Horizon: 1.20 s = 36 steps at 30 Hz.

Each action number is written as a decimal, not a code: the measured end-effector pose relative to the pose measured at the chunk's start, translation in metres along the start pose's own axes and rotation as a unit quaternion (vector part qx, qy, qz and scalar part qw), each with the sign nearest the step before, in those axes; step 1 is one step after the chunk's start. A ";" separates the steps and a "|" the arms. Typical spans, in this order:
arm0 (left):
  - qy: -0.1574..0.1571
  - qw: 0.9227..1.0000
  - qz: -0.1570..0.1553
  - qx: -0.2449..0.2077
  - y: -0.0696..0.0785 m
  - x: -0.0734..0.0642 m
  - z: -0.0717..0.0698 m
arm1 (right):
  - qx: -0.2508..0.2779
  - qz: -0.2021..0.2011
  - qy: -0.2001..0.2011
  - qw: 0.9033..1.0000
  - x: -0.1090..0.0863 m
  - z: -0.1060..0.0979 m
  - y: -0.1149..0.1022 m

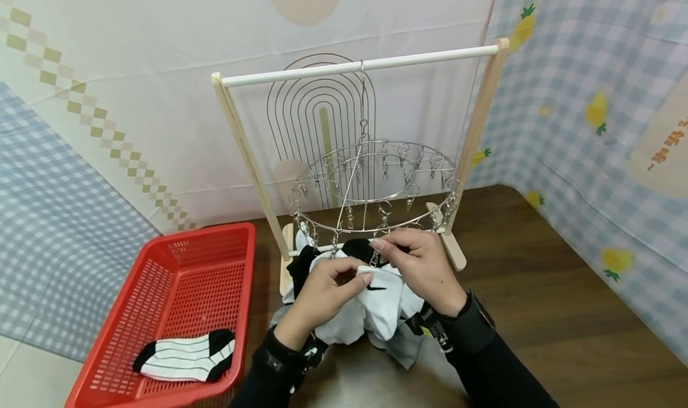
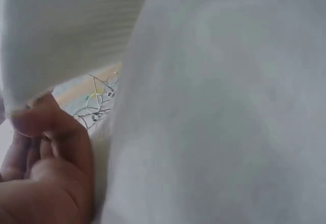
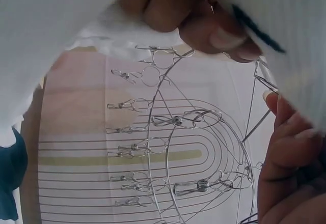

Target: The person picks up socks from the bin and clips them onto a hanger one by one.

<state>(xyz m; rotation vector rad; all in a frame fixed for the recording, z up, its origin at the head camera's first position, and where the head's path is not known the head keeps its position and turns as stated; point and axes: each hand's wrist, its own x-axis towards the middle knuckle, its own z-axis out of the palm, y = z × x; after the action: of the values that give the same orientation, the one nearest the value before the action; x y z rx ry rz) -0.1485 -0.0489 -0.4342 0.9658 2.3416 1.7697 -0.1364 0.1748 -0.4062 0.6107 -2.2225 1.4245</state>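
Note:
My left hand (image 1: 325, 291) pinches the top edge of a white sock (image 1: 384, 306) with a small black swoosh, between thumb and fingers. Just above that edge, my right hand (image 1: 427, 270) holds a metal clip (image 1: 374, 257) by thumb and forefinger; the exact contact is partly hidden. The clip hangs from the rim of a round wire drying hanger (image 1: 365, 201). In the left wrist view, white cloth (image 2: 214, 107) fills most of the picture beside the left fingers. Several black, white and grey socks (image 1: 341, 324) hang bunched behind and below the hands.
A white rod (image 1: 301, 73) on a wooden stand carries the hanger, whose other clips (image 3: 188, 187) dangle around it. To the left, a red basket (image 1: 244, 276) contains a striped white sock with black ends (image 1: 185, 357). Everything stands on a brown table (image 1: 537, 288) before patterned cloth walls.

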 end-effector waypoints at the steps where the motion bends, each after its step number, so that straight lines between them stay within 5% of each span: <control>1: 0.010 1.000 0.002 -0.002 0.000 0.000 0.000 | 0.001 -0.001 0.001 1.000 0.000 0.000 0.000; 7: 0.064 0.997 -0.015 0.028 -0.002 0.002 0.000 | 0.010 -0.005 0.005 1.000 -0.001 0.000 0.000; 16: 0.085 0.995 0.008 0.046 0.003 0.002 0.002 | -0.008 -0.028 0.014 0.999 -0.004 -0.002 0.000; 26: 0.097 0.982 0.157 0.047 -0.013 0.005 -0.005 | 0.004 -0.045 -0.003 0.999 -0.002 -0.004 0.001; 31: 0.084 0.991 0.105 -0.006 -0.005 0.004 -0.005 | 0.037 -0.051 -0.016 0.998 0.000 -0.001 0.003; 36: 0.074 0.997 0.038 0.006 0.003 0.002 -0.004 | 0.053 -0.042 -0.010 0.998 -0.001 -0.001 0.002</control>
<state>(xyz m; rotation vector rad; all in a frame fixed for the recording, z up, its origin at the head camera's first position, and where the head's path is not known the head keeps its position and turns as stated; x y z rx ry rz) -0.1500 -0.0507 -0.4295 0.9687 2.4364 1.9195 -0.1364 0.1765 -0.4083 0.7467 -2.1211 1.5060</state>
